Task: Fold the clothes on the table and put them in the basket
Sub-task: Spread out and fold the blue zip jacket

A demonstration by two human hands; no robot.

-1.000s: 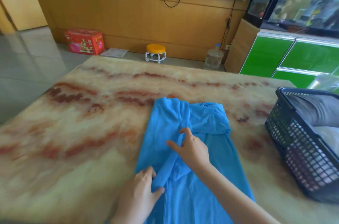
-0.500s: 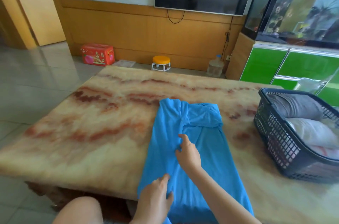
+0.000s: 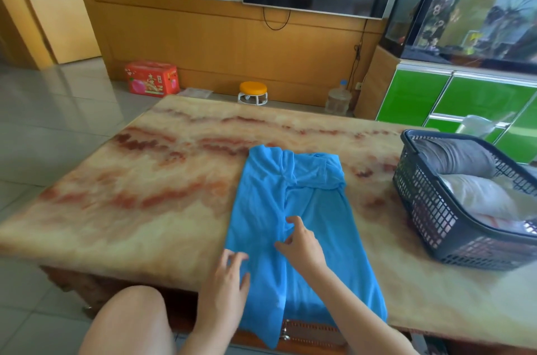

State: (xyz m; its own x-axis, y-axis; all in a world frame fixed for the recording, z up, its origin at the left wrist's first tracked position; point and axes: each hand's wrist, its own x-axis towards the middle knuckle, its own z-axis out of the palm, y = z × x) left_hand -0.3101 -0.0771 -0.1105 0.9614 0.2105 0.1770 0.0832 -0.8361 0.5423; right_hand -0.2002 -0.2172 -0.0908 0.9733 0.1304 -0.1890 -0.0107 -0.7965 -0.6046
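A blue garment (image 3: 316, 209) lies lengthwise on the marbled table (image 3: 145, 194), its far end folded over and its near end hanging off the front edge. My right hand (image 3: 300, 244) rests on the middle of the cloth with fingers spread and loosely bent. At the garment's left edge near the table front, my left hand (image 3: 225, 282) lies flat with straight fingers touching the fabric. The dark mesh basket (image 3: 430, 209) stands at the right of the table and holds folded grey and white clothes.
My bare knee (image 3: 130, 322) shows at the bottom left below the table edge. Beyond the table are a red box (image 3: 151, 78), an orange stool (image 3: 252, 91), a water jug (image 3: 338, 99) and a green cabinet (image 3: 465, 104).
The view has pulled back and up. My left hand released the pinched fold and slid to the garment's left edge near the table front. My right hand drew back toward me along the cloth.
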